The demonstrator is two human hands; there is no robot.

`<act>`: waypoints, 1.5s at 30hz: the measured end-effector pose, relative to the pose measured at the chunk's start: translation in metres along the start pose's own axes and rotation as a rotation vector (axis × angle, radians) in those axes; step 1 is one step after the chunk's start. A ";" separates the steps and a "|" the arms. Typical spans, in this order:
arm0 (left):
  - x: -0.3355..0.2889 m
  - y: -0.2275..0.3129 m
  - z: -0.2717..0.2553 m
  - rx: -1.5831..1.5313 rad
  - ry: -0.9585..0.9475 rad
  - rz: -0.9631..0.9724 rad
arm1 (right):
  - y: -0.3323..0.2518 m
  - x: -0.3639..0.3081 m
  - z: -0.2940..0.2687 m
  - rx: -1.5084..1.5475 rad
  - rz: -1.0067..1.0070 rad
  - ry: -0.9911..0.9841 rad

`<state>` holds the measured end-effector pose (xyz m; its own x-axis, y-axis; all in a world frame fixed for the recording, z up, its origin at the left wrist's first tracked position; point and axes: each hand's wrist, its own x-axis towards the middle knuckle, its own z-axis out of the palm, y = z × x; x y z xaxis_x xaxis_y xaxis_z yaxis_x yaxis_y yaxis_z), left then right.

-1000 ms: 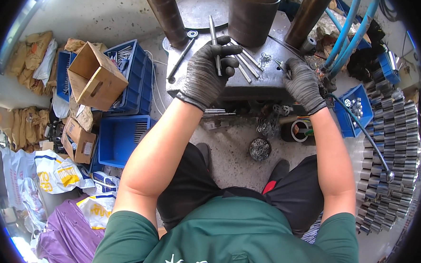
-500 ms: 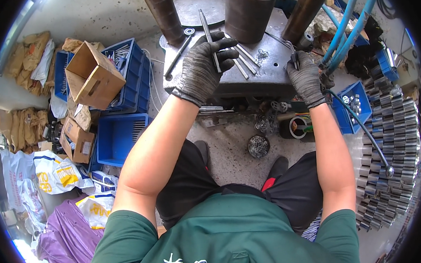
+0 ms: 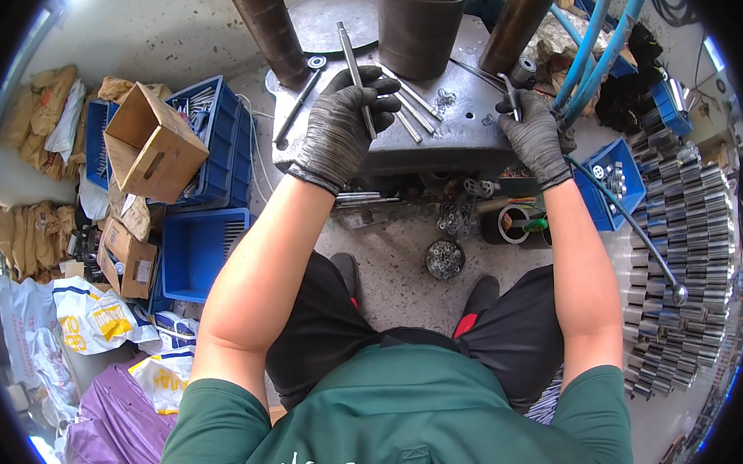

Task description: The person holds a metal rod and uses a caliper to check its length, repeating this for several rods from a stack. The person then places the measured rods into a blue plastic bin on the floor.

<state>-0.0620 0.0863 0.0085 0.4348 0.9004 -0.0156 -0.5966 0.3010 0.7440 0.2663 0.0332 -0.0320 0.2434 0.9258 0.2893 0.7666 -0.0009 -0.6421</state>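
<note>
My left hand, in a grey-black work glove, grips a slim steel shaft with its far end tilted up over the metal machine table. My gloved right hand, at the table's right edge, is closed on a small metal hand tool; its exact kind is hard to make out. Between the hands, several steel rods lie on the table beside a cluster of small metal rings. A darker rod with a round washer-like part at its far end lies left of my left hand.
Thick columns and a dark cylinder rise from the table. Blue hoses hang at right. A flexible stalk crosses near my right forearm, by stacked metal tubes. Blue crates and a cardboard box stand at left.
The whole view has shifted slightly, moving the scene left. The tool in my right hand now points up more clearly. My left hand keeps hold of the steel shaft.
</note>
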 end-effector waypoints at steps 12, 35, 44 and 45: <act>0.002 -0.008 0.002 0.092 0.021 0.008 | -0.021 0.002 0.010 -0.320 -0.072 -0.057; -0.009 -0.029 0.023 0.322 0.042 -0.043 | -0.027 -0.001 0.010 -0.338 -0.073 -0.078; -0.007 -0.027 0.023 0.366 0.047 -0.050 | -0.033 0.001 0.013 -0.364 -0.048 -0.123; -0.007 -0.027 0.023 0.366 0.048 -0.049 | -0.034 0.001 0.013 -0.342 -0.053 -0.108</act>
<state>-0.0336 0.0650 0.0037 0.4198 0.9039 -0.0823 -0.2912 0.2200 0.9310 0.2327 0.0387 -0.0190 0.1474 0.9626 0.2274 0.9354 -0.0609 -0.3484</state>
